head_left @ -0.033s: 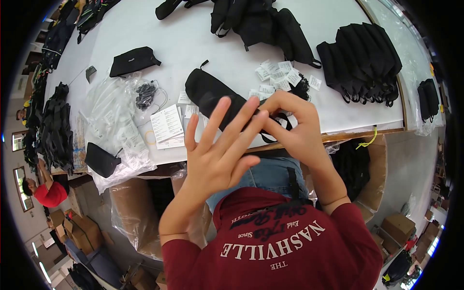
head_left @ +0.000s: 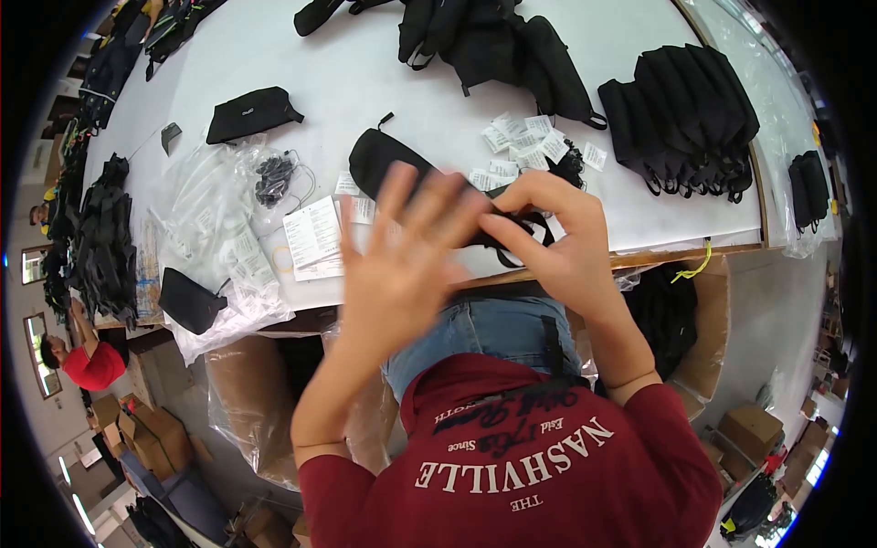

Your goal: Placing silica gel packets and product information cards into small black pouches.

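Observation:
On the white table, a long black zip pouch (head_left: pixel 383 161) lies slantwise in front of me, its far end showing and a zip pull sticking up. My left hand (head_left: pixel 402 247) is over its near part, fingers spread and smeared by motion, with nothing visible in them. At the pouch's near right end, my right hand (head_left: pixel 550 233) has thumb and forefinger pinched together; whatever lies between them is too small to make out. A black strap loop (head_left: pixel 539 226) shows beside that pinch. Small white labels (head_left: pixel 523 139) are heaped just beyond the right hand, next to a black cord bundle (head_left: pixel 568 164).
Stacked black pouches (head_left: pixel 681 119) stand at the right, with more black pouches (head_left: pixel 493 46) at the back. Printed sheets (head_left: pixel 312 239) and clear plastic bags (head_left: pixel 206 215) lie left. Beneath the table edge are lined cartons (head_left: pixel 251 393). A person in red (head_left: pixel 94 367) is far left.
My left hand has drawn slightly left, its fingertips coming away from the right hand's pinch. The right hand and the pouch have barely shifted.

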`<state>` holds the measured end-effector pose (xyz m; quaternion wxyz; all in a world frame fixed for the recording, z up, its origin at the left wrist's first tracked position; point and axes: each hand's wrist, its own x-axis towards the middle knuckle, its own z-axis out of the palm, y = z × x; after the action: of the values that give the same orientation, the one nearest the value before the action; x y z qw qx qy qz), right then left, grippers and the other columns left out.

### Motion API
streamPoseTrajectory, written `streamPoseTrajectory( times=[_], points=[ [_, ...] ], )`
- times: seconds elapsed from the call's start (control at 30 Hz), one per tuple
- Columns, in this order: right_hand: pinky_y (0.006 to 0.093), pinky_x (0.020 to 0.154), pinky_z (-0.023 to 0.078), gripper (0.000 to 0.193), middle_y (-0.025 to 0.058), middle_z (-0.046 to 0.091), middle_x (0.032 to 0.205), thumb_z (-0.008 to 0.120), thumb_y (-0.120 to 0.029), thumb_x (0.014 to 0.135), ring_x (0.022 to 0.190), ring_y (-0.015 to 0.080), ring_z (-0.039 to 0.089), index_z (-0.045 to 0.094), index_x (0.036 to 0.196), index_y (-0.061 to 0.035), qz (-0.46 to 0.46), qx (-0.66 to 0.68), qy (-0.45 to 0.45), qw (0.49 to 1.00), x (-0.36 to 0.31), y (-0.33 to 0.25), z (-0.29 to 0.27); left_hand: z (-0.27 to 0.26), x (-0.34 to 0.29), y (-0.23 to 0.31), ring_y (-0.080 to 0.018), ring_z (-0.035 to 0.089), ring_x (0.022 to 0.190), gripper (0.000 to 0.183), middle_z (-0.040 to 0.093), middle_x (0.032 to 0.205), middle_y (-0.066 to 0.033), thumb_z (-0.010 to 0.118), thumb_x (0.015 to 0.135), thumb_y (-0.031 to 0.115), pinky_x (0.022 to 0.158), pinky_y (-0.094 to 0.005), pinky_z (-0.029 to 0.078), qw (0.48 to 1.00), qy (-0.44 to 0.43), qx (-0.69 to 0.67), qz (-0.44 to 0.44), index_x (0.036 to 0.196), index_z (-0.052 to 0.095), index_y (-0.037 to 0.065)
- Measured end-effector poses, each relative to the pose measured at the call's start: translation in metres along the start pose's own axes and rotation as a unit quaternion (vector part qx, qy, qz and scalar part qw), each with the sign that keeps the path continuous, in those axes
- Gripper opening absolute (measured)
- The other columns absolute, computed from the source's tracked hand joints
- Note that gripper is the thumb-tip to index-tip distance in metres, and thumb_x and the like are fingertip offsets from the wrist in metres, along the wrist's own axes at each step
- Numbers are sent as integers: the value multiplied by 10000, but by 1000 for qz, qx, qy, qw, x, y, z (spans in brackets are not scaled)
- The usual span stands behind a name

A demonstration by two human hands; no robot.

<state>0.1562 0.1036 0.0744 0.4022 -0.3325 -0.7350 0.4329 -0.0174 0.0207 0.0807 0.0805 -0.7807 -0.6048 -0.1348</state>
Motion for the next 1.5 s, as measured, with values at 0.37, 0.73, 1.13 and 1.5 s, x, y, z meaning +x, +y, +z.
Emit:
streamPoseTrajectory(
  times=[0.37,0.73,1.13,1.5],
  points=[
    [257,595,425,129,75,558,682,718,-14,741,633,151,535,598,767,25,0,-1,26,1000,-5,-4,-9,-5,-12,-52,-285,311,1380,676,451,1433,-51,233,972,564,1139,-522,18,970,106,-69,-209,1424,395,88],
    [270,566,408,139,69,544,670,718,21,708,627,165,531,585,744,25,-60,-50,25,997,-13,-21,-7,10,-51,-25,-280,298,1396,716,448,1441,-26,425,884,644,1124,-544,20,943,192,-260,-83,1391,465,139],
    [270,585,425,140,70,566,682,714,-4,725,620,155,542,578,745,26,-24,-11,7,1000,-18,-12,-12,-10,-15,-76,-305,485,1243,435,552,1332,-65,545,919,302,1107,-518,204,988,54,-2,-142,1261,557,33],
    [283,592,408,151,85,554,689,709,1,693,635,197,531,563,730,15,-21,-13,-24,999,-15,-19,-16,0,-33,1,-274,424,1325,810,502,1376,-139,561,815,612,1124,-475,181,894,288,-339,-53,1371,453,34]
  ],
)
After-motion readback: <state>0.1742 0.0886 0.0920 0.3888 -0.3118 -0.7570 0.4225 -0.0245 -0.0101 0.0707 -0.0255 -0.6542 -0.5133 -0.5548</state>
